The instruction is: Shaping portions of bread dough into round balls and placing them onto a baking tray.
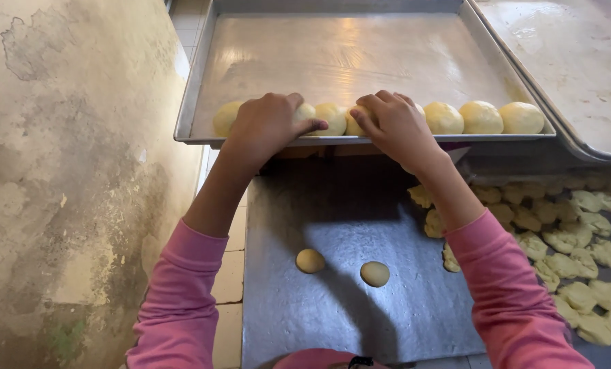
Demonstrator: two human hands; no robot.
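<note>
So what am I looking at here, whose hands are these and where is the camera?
The camera sits on a person's head and looks down at their own bare hands; there is no machine. The left hand and right hand rest on round dough balls lined up along the near edge of a metal baking tray. Below, on a steel table, lie two small dough balls and, to the right, a heap of rough dough pieces. A second tray sits on the right.

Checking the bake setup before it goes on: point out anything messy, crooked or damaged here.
Nothing is spilled. The dough balls sit in a tidy row along the tray's near edge, under the left hand and right hand. Only the wall looks damaged: stained, flaking plaster.
</note>
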